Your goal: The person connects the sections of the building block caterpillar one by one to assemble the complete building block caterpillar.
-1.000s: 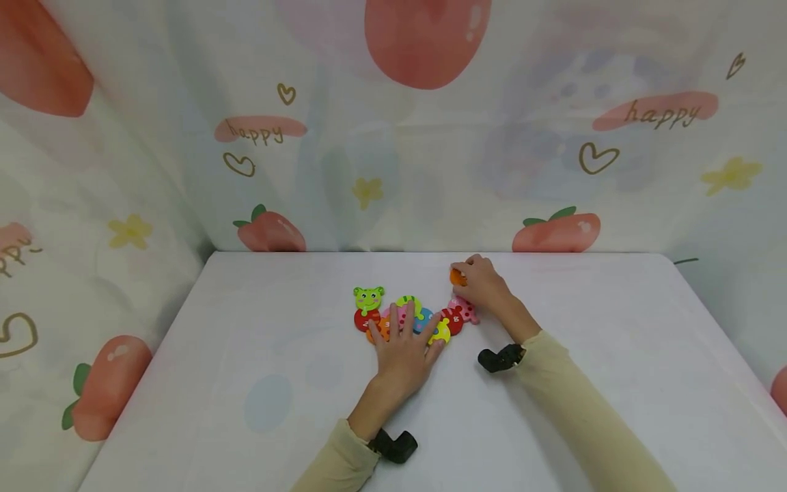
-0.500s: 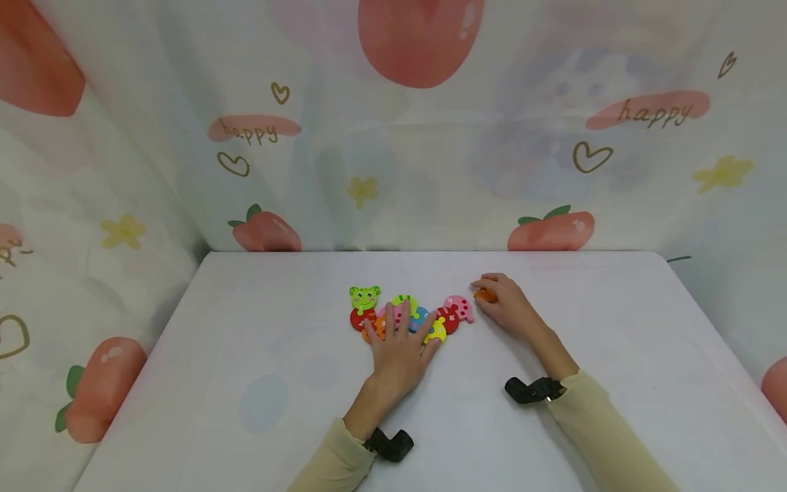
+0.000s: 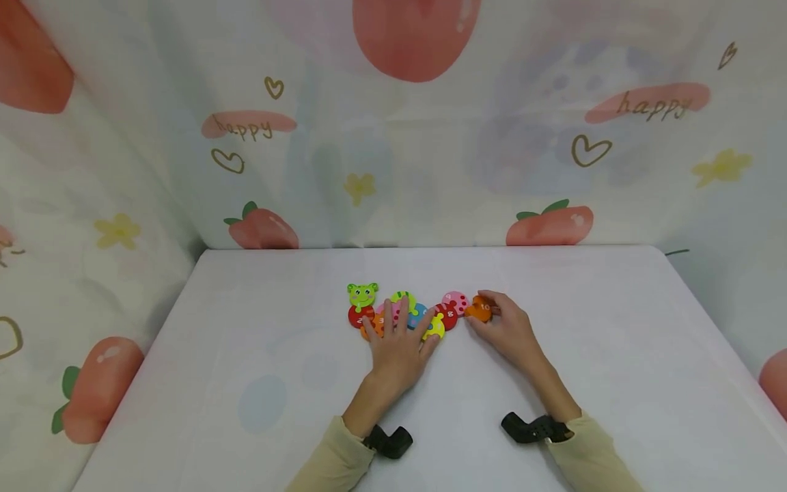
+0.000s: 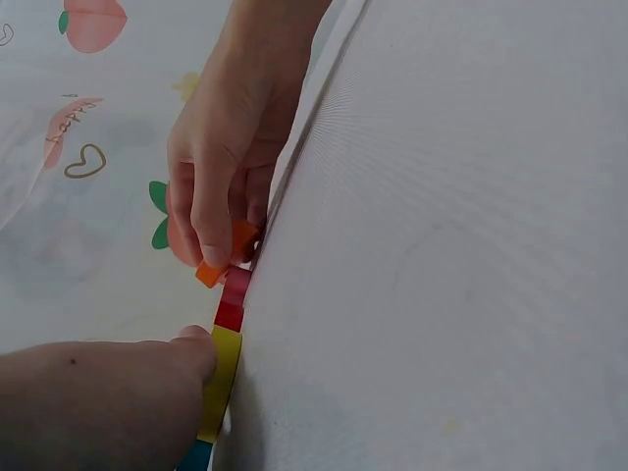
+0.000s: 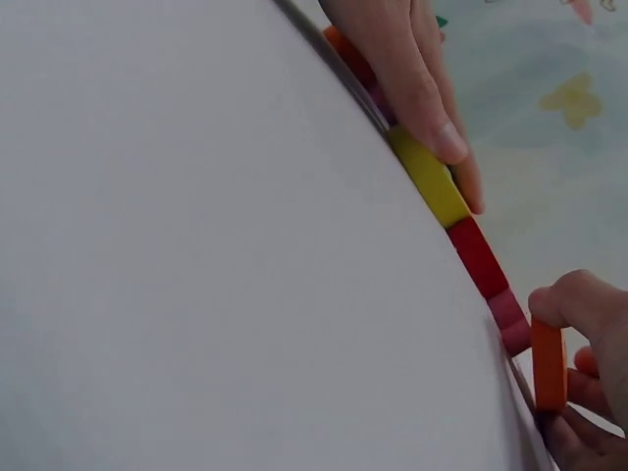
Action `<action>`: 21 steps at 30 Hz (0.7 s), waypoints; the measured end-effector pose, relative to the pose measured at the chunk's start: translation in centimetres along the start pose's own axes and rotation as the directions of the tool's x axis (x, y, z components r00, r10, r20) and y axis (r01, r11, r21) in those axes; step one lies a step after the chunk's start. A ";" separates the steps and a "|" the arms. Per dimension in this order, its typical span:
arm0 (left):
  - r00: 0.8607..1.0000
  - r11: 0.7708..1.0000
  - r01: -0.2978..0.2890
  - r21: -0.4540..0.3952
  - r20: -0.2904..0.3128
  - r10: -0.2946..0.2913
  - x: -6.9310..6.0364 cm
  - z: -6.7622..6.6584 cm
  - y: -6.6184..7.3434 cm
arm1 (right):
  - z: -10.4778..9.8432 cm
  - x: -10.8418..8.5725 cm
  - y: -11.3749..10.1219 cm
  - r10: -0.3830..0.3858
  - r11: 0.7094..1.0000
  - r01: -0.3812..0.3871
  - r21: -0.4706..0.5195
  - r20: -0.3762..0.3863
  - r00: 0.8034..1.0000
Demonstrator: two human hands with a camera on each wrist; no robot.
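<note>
A caterpillar puzzle of several linked coloured pieces lies on the white table, starting at a green smiling head piece (image 3: 363,295) on the left. Over its middle my left hand (image 3: 396,355) rests with straight, spread fingers, covering parts of the pieces. At the right end sit a red piece (image 3: 448,316) and a pink piece (image 3: 456,301) with dots. My right hand (image 3: 509,330) pinches an orange puzzle piece (image 3: 477,310) beside the pink one. In the right wrist view that orange piece (image 5: 549,365) stands slightly tilted, very close to the pink piece (image 5: 508,322); whether they touch I cannot tell.
The white table (image 3: 295,383) stretches around the puzzle on all sides. Behind it hangs a printed cloth (image 3: 424,157) with fruit and hearts, and another side of cloth runs along the left. Each wrist carries a black camera mount (image 3: 391,443).
My right hand first drew the orange piece rightward from above the pink piece, then brought it down beside the puzzle's right end. My left hand has stayed on the puzzle.
</note>
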State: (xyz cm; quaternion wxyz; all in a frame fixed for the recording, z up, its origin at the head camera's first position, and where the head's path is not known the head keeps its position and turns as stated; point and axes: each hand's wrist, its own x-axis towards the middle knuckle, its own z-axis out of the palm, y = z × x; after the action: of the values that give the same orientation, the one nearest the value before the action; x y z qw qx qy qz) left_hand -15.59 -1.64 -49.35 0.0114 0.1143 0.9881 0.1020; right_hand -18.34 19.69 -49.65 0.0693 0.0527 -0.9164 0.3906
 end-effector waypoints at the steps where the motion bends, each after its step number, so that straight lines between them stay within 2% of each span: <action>1: 1.000 1.000 -0.001 -0.002 0.001 0.001 0.0 0.0 -0.1 | 0.2 -0.2 -0.2 -0.013 1.000 0.013 0.013 -0.004 1.000; 5: 1.000 1.000 -0.005 -0.008 0.009 0.005 0.0 -0.2 -0.2 | 0.8 -0.7 -0.5 -0.047 0.998 0.048 0.031 -0.033 0.998; 12: 1.000 1.000 -0.002 0.007 0.006 0.002 0.2 -0.4 -0.1 | 0.7 -0.8 -0.4 -0.115 0.993 0.114 -0.021 -0.058 0.992; 21: 1.000 1.000 -0.001 0.023 -0.010 0.001 0.1 -0.2 0.0 | 1.2 -0.8 0.1 -0.143 0.990 0.142 -0.010 -0.073 0.987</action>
State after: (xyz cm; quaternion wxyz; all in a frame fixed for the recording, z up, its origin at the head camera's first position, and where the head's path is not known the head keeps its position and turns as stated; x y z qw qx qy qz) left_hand -15.70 -1.69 -49.16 0.0052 0.1143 0.9892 0.0913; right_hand -17.69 18.90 -50.65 0.1309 0.1034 -0.9082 0.3840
